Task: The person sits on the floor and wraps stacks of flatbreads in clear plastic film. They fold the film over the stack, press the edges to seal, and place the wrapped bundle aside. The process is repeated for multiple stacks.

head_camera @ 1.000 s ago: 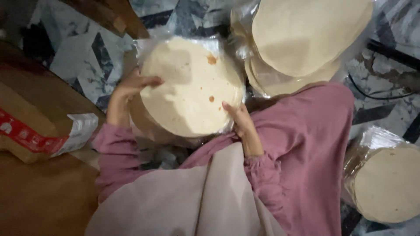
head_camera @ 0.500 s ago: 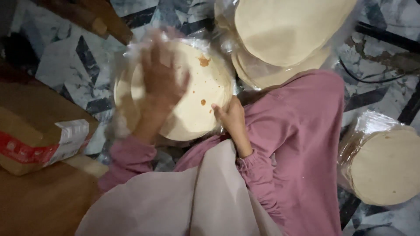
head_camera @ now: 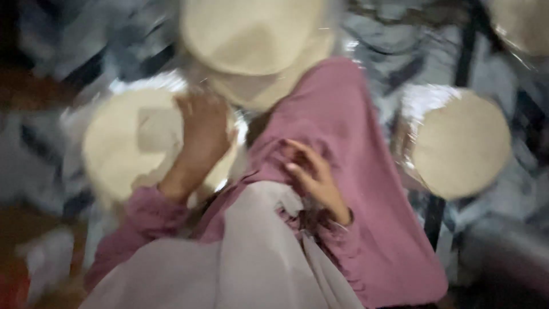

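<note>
A pale round flatbread stack (head_camera: 123, 146), seemingly plastic-wrapped, lies flat, blurred.

Beyond your lap, a second stack of flatbreads (head_camera: 251, 34) sits at the top of the patterned floor (head_camera: 377, 51), wrapped in clear plastic. Another wrapped stack (head_camera: 460, 143) lies at the right edge, and a fourth (head_camera: 523, 23) shows blurred in the top right corner.
</note>
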